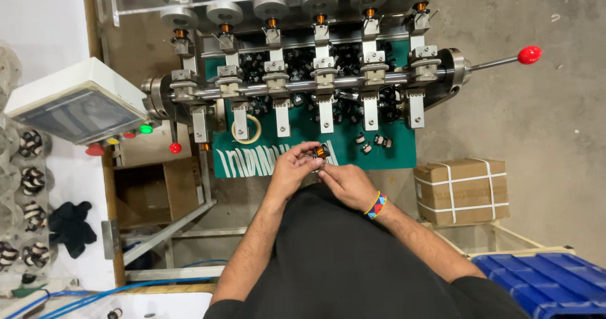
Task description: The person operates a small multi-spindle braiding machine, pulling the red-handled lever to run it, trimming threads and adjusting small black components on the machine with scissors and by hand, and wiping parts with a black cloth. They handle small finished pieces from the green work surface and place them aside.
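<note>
Head view: a concrete floor fills the right of the frame, with a strapped cardboard box (463, 190) at right and a green mat (379, 155) under a winding machine (303, 82) at top centre. Just below the mat, both hands meet. A small coil (321, 151), copper-wound with dark ends, sits pinched between the left hand (291, 168) fingertips, while the right hand (346, 184) fingers close on its lower side.

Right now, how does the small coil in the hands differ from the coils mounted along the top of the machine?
The held coil sits loose between the left hand and right hand; the mounted coils are fixed on spindles. The held coil is over the green mat; the mounted ones stand in a row under round grey heads. Both show copper-orange winding.
</note>
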